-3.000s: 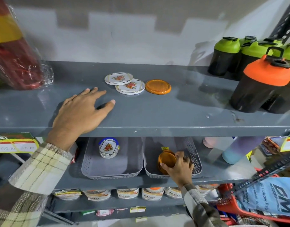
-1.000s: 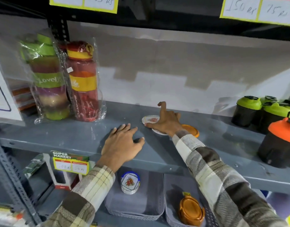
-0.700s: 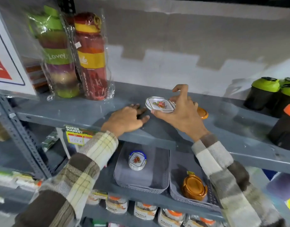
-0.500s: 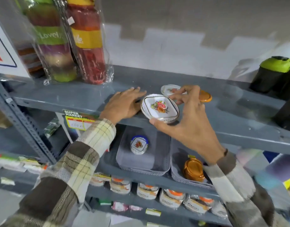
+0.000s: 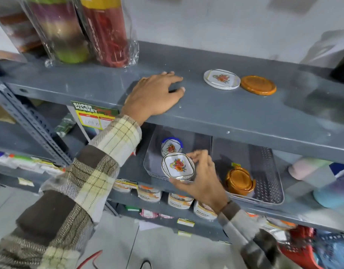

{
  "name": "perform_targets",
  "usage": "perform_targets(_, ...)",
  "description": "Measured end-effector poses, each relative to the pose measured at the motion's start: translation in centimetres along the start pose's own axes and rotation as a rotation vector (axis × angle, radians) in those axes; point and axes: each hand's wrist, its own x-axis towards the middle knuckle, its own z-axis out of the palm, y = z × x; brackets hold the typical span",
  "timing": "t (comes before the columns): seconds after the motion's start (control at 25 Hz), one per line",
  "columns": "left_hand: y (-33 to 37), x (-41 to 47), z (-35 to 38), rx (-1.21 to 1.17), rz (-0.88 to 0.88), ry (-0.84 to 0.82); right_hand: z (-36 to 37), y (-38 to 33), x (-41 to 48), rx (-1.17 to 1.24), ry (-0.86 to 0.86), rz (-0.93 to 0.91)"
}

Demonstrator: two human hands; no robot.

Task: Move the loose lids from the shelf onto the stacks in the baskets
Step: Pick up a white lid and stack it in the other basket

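Observation:
My right hand (image 5: 203,180) holds a white floral lid (image 5: 178,165) by its rim, in front of the left grey basket (image 5: 196,141) on the lower shelf. Just behind it in that basket stands a stack of floral lids (image 5: 170,146) with a blue rim. The right grey basket (image 5: 268,171) holds a stack of orange lids (image 5: 239,180). On the upper grey shelf (image 5: 215,111) lie one more white floral lid (image 5: 222,79) and, touching it on the right, an orange lid (image 5: 258,87). My left hand (image 5: 154,94) rests flat on that shelf, empty.
Plastic-wrapped bottle stacks (image 5: 85,30) stand at the upper shelf's left. A price tag (image 5: 91,116) hangs on the shelf edge. Packaged jars (image 5: 178,199) line the shelf under the baskets. Pastel bottles (image 5: 322,177) lie right of the baskets, a red basket (image 5: 303,247) below.
My right hand picked one floral lid off the upper shelf and lowered it to the front of the left basket. My left hand stayed on the shelf.

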Motion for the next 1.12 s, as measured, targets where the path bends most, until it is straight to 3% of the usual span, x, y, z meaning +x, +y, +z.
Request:
perform_targets(0.16, -0.5, 0.4, 0.2, -0.075, -0.006, 0.043, 5.1, 4.5, 4.8, 0.011, -0.058, 0.12)
perform_targets(0.4, -0.9, 0.7, 0.4, -0.124, -0.024, 0.079, 8.9, 7.5, 10.6, -0.066, -0.083, 0.129)
perform_targets(1.12, -1.1, 1.0, 0.7, -0.147, -0.049, 0.073, 10.9, 9.5, 13.4, -0.352, -0.166, 0.138)
